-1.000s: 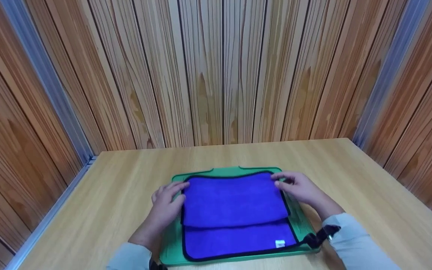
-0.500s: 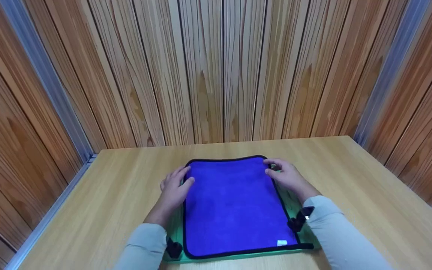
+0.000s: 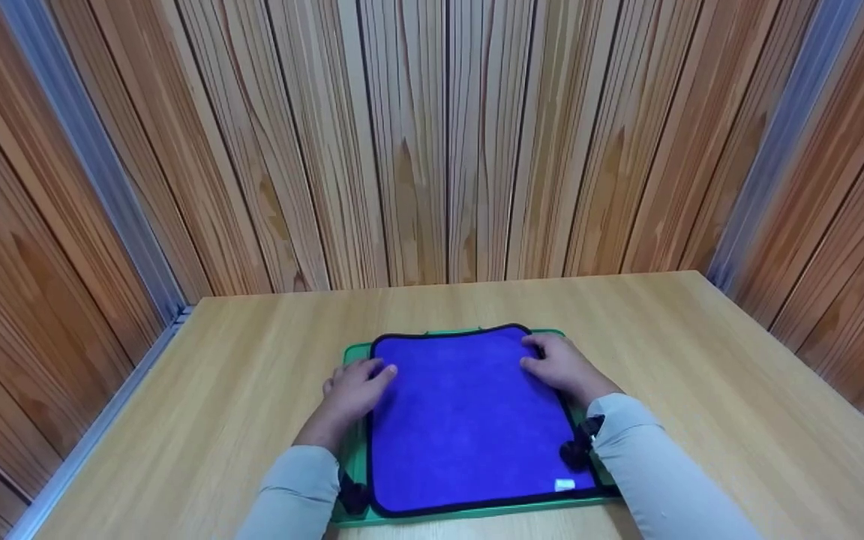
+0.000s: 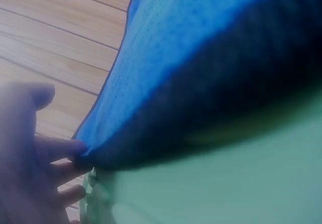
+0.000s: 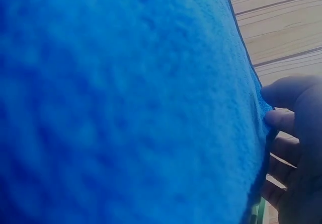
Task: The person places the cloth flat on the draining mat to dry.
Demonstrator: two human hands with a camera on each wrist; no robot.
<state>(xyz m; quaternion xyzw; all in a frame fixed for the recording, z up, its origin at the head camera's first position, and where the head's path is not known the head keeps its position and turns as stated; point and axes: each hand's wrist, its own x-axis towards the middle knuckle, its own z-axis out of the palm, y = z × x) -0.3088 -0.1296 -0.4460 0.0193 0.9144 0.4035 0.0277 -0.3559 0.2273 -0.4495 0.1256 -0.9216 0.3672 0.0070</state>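
Observation:
A blue towel [image 3: 469, 420] with black edging lies spread over a green tray [image 3: 357, 469]. My left hand [image 3: 353, 390] is at the towel's far left corner, thumb held apart. In the left wrist view, a fingertip [image 4: 75, 146] touches the dark edge and the other fingers reach beneath it. At the far right corner, my right hand [image 3: 563, 367] has its fingers spread, with thumb and forefinger [image 5: 276, 118] touching the towel's edge. A small white tag [image 3: 565, 485] shows near the towel's close right corner. The towel hides most of the tray.
The wooden table [image 3: 252, 360] extends on both sides of the tray and behind it. Wood-patterned walls [image 3: 432, 150] enclose the back and sides. Black straps with camera mounts [image 3: 578, 442] hang under the wrists near the towel's sides.
The towel's folded-over upper layer has been opened flat away from me. Both hands moved outward with it, then came slightly back, and the tray's far rim shows again.

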